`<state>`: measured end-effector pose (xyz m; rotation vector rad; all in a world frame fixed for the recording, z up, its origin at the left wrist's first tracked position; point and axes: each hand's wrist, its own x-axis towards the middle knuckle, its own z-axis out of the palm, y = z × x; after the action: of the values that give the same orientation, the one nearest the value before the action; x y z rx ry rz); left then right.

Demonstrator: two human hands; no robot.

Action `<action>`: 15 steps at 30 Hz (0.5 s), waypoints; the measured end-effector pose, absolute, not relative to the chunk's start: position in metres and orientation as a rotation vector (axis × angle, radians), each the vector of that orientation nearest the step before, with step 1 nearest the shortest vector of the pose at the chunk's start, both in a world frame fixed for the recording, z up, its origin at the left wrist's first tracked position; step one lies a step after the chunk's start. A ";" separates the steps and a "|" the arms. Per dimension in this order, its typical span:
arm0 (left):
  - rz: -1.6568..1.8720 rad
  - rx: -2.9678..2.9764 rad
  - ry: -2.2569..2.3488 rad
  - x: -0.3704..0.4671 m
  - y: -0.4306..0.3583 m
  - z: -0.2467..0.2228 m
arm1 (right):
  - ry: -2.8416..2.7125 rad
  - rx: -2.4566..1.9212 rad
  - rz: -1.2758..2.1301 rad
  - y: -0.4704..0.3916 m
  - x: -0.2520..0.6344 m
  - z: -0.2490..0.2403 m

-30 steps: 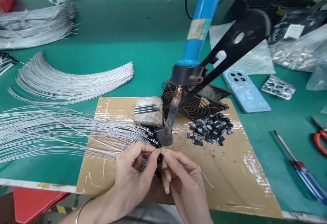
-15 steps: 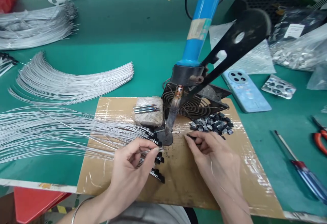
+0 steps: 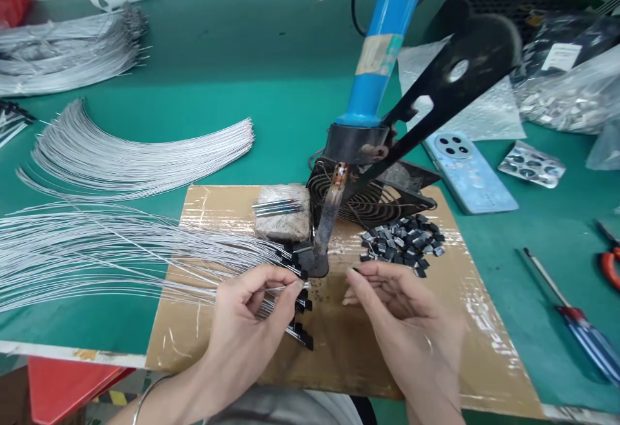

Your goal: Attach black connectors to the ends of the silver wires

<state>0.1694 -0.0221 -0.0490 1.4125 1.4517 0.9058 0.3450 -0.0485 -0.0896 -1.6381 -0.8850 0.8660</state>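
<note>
My left hand [image 3: 252,321] pinches a thin silver wire [image 3: 194,286] near its tip, over a cardboard sheet [image 3: 436,347]. Several more such wires [image 3: 97,250] fan out to the left, some ending in small black caps [image 3: 303,302]. My right hand [image 3: 407,315] hovers just below a pile of small black parts [image 3: 402,244], thumb and forefinger pinched on one tiny black part [image 3: 355,270]. A blue-handled soldering iron [image 3: 375,70] stands clamped in front, its tip [image 3: 322,238] pointing down between my hands.
A sponge block [image 3: 283,212] and a small fan [image 3: 368,199] sit behind the iron. A phone [image 3: 467,166], blister pack [image 3: 530,163], screwdriver [image 3: 576,328], red-handled pliers [image 3: 610,267] and plastic bags [image 3: 566,89] lie right. Wire bundles [image 3: 135,154] cover the left.
My hands were together on the wire tip. The right hand went to the pile of black parts, then drew back a little toward the wire with a part pinched. The left hand stayed.
</note>
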 end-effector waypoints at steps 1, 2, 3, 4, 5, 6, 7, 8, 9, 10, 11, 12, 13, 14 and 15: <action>0.908 1.416 1.450 0.169 -0.022 -0.049 | -0.897 -1.623 0.858 -0.049 0.344 -0.090; 0.911 1.421 1.451 0.169 -0.022 -0.048 | -0.900 -1.612 0.846 -0.049 0.343 -0.090; 0.913 1.423 1.454 0.169 -0.022 -0.048 | -0.897 -1.606 0.847 -0.050 0.342 -0.090; 0.916 1.420 1.457 0.169 -0.021 -0.049 | -0.887 -1.596 0.856 -0.050 0.341 -0.090; 0.919 1.414 1.461 0.169 -0.021 -0.049 | -0.873 -1.585 0.877 -0.051 0.340 -0.089; 0.920 1.404 1.466 0.169 -0.020 -0.050 | -0.853 -1.576 0.908 -0.051 0.339 -0.087; 0.920 1.391 1.467 0.169 -0.020 -0.050 | -0.827 -1.569 0.939 -0.051 0.337 -0.085; 0.920 1.377 1.467 0.169 -0.019 -0.051 | -0.797 -1.564 0.969 -0.051 0.335 -0.081; 0.915 1.358 1.464 0.169 -0.019 -0.051 | -0.764 -1.561 0.994 -0.051 0.334 -0.078; 0.909 1.338 1.459 0.169 -0.018 -0.051 | -0.733 -1.557 1.013 -0.050 0.332 -0.075; 0.902 1.316 1.452 0.169 -0.018 -0.051 | -0.707 -1.554 1.030 -0.050 0.330 -0.071; 0.898 1.294 1.443 0.169 -0.018 -0.051 | -0.691 -1.549 1.045 -0.050 0.329 -0.069; 0.896 1.276 1.437 0.168 -0.018 -0.051 | -0.682 -1.545 1.061 -0.050 0.327 -0.066; 0.896 1.263 1.434 0.168 -0.018 -0.050 | -0.675 -1.541 1.079 -0.050 0.327 -0.064; 0.898 1.254 1.433 0.168 -0.018 -0.050 | -0.664 -1.537 1.101 -0.050 0.326 -0.063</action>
<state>0.1677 -0.0178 -0.0500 1.2540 1.4331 0.8982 0.3258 -0.0500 -0.0626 -1.5367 -0.6644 1.1009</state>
